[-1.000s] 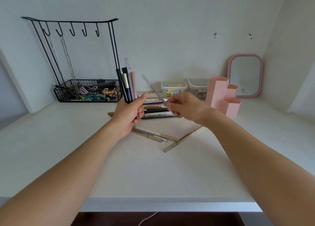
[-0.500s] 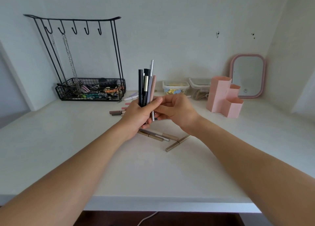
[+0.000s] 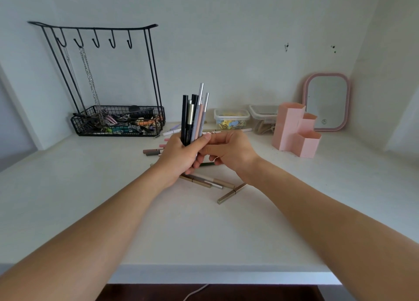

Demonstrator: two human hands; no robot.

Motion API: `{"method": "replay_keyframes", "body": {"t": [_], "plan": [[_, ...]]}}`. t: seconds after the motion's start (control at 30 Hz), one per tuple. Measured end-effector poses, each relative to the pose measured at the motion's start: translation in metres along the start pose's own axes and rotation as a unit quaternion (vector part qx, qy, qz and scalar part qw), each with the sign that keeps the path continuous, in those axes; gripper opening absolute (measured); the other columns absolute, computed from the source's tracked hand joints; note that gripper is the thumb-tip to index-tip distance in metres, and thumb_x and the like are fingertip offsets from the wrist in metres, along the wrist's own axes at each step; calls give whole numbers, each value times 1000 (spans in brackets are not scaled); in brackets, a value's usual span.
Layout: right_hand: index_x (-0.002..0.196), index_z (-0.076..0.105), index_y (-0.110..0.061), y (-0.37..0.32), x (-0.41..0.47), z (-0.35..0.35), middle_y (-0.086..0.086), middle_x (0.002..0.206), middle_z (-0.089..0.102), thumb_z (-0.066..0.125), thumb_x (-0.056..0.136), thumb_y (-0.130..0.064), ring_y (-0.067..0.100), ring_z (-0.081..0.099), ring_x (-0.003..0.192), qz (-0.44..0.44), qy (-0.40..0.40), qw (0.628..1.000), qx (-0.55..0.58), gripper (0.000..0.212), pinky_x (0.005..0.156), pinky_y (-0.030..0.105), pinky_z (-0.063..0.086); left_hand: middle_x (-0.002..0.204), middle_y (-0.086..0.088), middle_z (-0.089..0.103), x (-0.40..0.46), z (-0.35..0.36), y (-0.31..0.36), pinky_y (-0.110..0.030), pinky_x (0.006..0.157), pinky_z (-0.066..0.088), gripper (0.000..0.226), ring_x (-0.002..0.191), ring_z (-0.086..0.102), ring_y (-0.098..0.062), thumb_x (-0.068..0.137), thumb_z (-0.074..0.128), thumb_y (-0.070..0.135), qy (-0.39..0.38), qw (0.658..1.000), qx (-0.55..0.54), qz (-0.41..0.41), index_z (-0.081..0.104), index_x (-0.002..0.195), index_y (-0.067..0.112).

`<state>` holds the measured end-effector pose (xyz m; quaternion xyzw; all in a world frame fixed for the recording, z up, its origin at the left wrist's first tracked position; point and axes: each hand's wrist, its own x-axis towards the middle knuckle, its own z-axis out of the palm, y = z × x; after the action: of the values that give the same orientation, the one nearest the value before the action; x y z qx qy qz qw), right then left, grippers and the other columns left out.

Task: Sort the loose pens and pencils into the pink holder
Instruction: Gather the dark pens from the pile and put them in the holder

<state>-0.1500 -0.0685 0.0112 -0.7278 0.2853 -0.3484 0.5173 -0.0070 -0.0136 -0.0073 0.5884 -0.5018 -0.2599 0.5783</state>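
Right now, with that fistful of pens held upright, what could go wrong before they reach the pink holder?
1. The left hand grips the upright bundle of black, grey and pink pens only near its bottom, so one might slip out.
2. The right hand is curled against the bundle; fumbling could scatter it.
3. The loose tan pencils on the white desk lie under both hands and might get knocked aside.
4. The pink three-compartment holder looks light and might tip.

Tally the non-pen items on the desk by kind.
Pink holder: 1
Clear lidded boxes: 2
Black wire rack: 1
Pink-framed mirror: 1
Total: 5
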Motion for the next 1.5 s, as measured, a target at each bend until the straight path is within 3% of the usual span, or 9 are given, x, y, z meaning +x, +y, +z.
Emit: {"method": "replay_keyframes", "body": {"t": [0.23, 0.4, 0.57, 0.63, 0.77, 1.03, 1.13, 1.3, 1.5], "plan": [[97, 78, -13, -3, 5, -14, -6, 76, 71, 78, 83, -17, 6, 58, 59, 31, 5, 1000, 2, 15, 57, 19, 50, 50, 4, 42, 7, -8, -1, -17, 35, 24, 27, 40, 37, -10, 93, 71, 34, 47, 995, -88, -24, 55, 79, 17], [90, 78, -13, -3, 12, -39, -7, 72, 65, 77, 82, -18, 7, 57, 61, -37, 81, 978, -188, 9, 67, 25, 49, 47, 7, 41, 12, -17, -3, -16, 32, 22, 30, 39, 38, -9, 90, 73, 38, 64, 989, -124, -42, 53, 91, 17], [83, 78, -15, 0, 10, -52, -2, 83, 75, 80, 78, -24, 8, 64, 73, -33, -10, 920, -389, 11, 74, 22, 52, 46, 5, 46, 12, -18, -4, -16, 31, 23, 31, 38, 43, -10, 92, 69, 32, 53, 989, -125, -54, 58, 108, 9], [84, 79, -16, 3, 9, -51, -2, 83, 74, 81, 78, -23, 3, 59, 68, -24, -37, 909, -414, 10, 65, 14, 47, 46, 4, 46, 12, -18, -4, -16, 31, 23, 22, 38, 43, -12, 91, 68, 30, 53, 990, -120, -55, 55, 93, 12], [84, 81, -17, 4, 10, -50, -8, 74, 69, 81, 78, -20, -2, 53, 60, -30, -67, 906, -417, 6, 54, 4, 39, 44, 5, 39, 12, -18, -2, -15, 33, 22, 37, 36, 36, -11, 90, 69, 32, 70, 989, -116, -63, 42, 68, 20], [88, 76, -13, 9, 15, -55, -2, 81, 67, 72, 88, -19, 1, 52, 64, -38, -62, 897, -436, 7, 58, 8, 39, 45, 6, 39, 9, -16, 1, -17, 34, 21, 32, 37, 35, -10, 91, 70, 38, 59, 988, -128, -68, 60, 109, 13], [93, 73, -6, 5, 18, -60, 7, 85, 69, 65, 93, -19, 13, 56, 72, -23, -26, 921, -388, 16, 68, 23, 46, 48, 5, 41, 7, -14, 3, -18, 34, 21, 37, 40, 36, -11, 91, 71, 40, 53, 988, -130, -64, 61, 110, 10], [94, 65, -4, -3, 9, -41, 4, 71, 60, 58, 99, -15, 8, 56, 61, 13, -56, 987, -151, 14, 60, 24, 49, 49, 4, 43, 3, -10, 5, -19, 36, 23, 32, 42, 38, -11, 91, 71, 41, 33, 991, -122, -52, 57, 81, 15], [102, 66, 5, -2, 5, -26, 8, 77, 61, 62, 97, -14, 15, 58, 70, -12, -82, 996, -20, 20, 64, 26, 49, 50, 4, 44, 2, -7, 7, -19, 36, 24, 31, 44, 38, -11, 89, 72, 46, 23, 991, -126, -47, 66, 90, 16]]}}
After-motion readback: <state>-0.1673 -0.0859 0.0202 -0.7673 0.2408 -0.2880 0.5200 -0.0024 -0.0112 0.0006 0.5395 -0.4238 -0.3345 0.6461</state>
